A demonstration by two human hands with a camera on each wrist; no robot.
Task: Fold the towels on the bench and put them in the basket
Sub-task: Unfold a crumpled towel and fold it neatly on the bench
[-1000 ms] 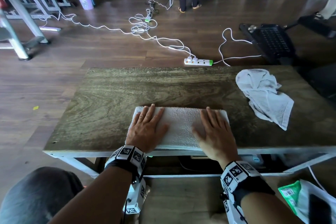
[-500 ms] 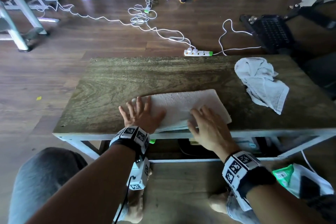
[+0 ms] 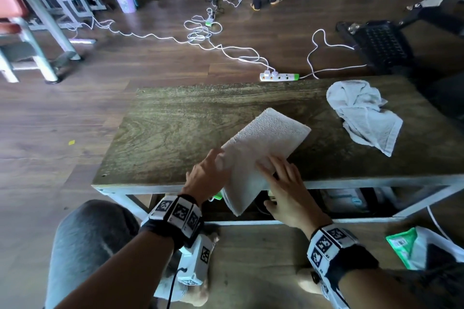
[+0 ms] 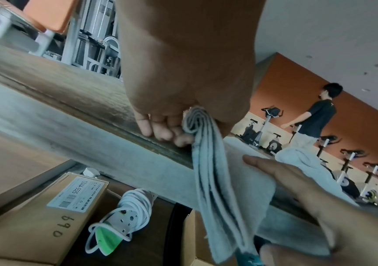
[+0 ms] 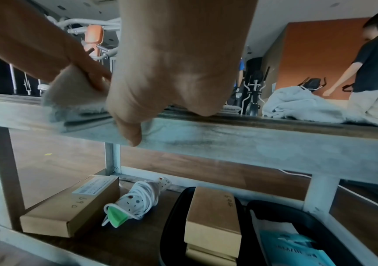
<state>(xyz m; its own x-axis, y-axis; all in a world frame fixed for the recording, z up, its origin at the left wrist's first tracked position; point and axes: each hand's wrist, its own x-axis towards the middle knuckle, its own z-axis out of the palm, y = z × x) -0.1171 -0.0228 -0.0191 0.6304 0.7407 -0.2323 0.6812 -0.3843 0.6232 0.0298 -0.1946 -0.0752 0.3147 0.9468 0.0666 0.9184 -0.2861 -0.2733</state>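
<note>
At the bench's (image 3: 160,133) near edge, a folded towel (image 3: 263,143) is held at a slant, one end hanging past the edge. Its left side is gripped by the left hand (image 3: 204,179), layers pinched between thumb and curled fingers (image 4: 160,132). The right hand (image 3: 286,188) is laid flat on the towel's near right part, fingers straight, thumb below the edge. A crumpled towel (image 3: 364,115) is seen well apart, at the bench's right end.
</note>
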